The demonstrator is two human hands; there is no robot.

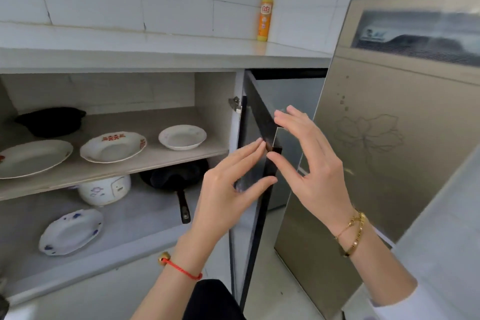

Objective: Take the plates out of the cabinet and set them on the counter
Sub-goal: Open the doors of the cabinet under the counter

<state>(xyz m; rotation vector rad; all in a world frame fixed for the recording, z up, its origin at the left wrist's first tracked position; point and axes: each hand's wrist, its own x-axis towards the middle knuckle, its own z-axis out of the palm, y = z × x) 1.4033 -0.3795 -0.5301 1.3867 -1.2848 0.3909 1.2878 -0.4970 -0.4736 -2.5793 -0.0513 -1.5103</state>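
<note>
**Both hands on the door, plates still shelved**

The left hand (pixel 228 187) and right hand (pixel 309 161) meet at the free edge of the dark glass cabinet door (pixel 255 122), which stands swung out. Each grip is released: fingers straight, tips only touching the edge, nothing grasped, probably to push the door clear of the opening.

Three white plates sit on the upper shelf (pixel 161 161): a large plain-rimmed plate (pixel 33 157), a red-patterned deep plate (pixel 113 147) and a small white dish (pixel 182 136). A blue-flowered plate (pixel 70 232) lies on the cabinet floor below. None has reached the pale stone counter (pixel 155 45), where a yellow detergent bottle (pixel 265 16) stands.
</note>
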